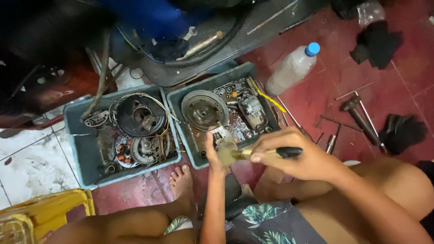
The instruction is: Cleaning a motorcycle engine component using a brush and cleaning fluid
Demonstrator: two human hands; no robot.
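My right hand (pixel 296 153) grips a paintbrush (pixel 253 153) with a black handle, its worn bristles pointing left. My left hand (pixel 214 151) holds a small pale metal part (pixel 224 137) up against those bristles, just above the near rim of a grey-blue plastic tray (pixel 181 119). That tray holds a round pulley-like metal disc (pixel 204 108), a carburettor-like part (pixel 252 110) and several small oily pieces. A second grey-blue tray (pixel 77 140) to the left holds a dark round flywheel (pixel 141 115), a stator with coils (pixel 144 148) and wires.
A plastic bottle (pixel 291 68) with a blue cap lies on the red floor. Metal tools (pixel 359 117) and dark rags (pixel 401 131) lie at right. A yellow crate (pixel 49 212) stands at lower left. My bare foot (pixel 182 183) rests by the trays. A black ribbed mat (pixel 217 47) lies behind.
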